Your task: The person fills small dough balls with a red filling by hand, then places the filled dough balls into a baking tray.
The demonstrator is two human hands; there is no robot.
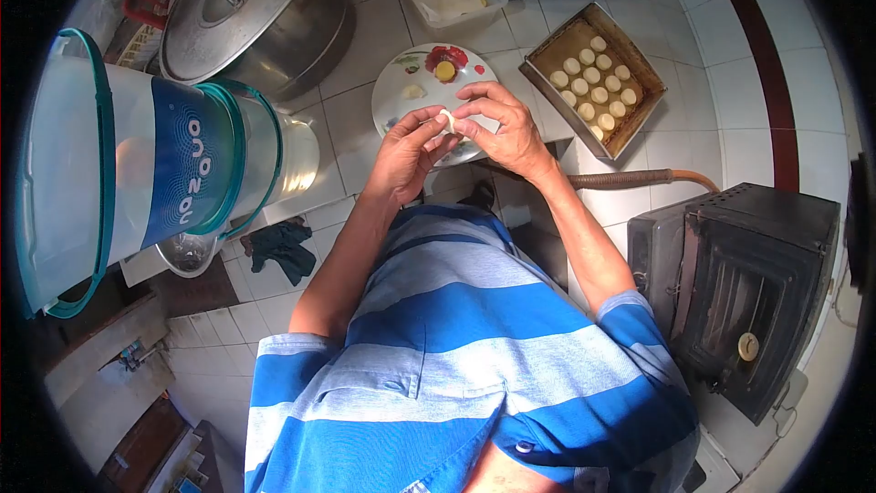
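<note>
Above a floral plate [387, 100], my left hand [407, 153] and my right hand [507, 133] meet. The fingertips of both are closed on a small piece of white dough [447, 120], which they partly hide. On the plate behind the fingers lies a round yellow lump [444, 71], seemingly filling. Left of it sits a small pale piece of dough [413, 91].
A square metal baking pan [646, 82] at the right holds several pale round pastries [591, 75]. At the back stands a plastic tub [493, 2] of pale dough. A big lidded pot [310, 36] and buckets [196, 160] are left; an oven [757, 292] is right.
</note>
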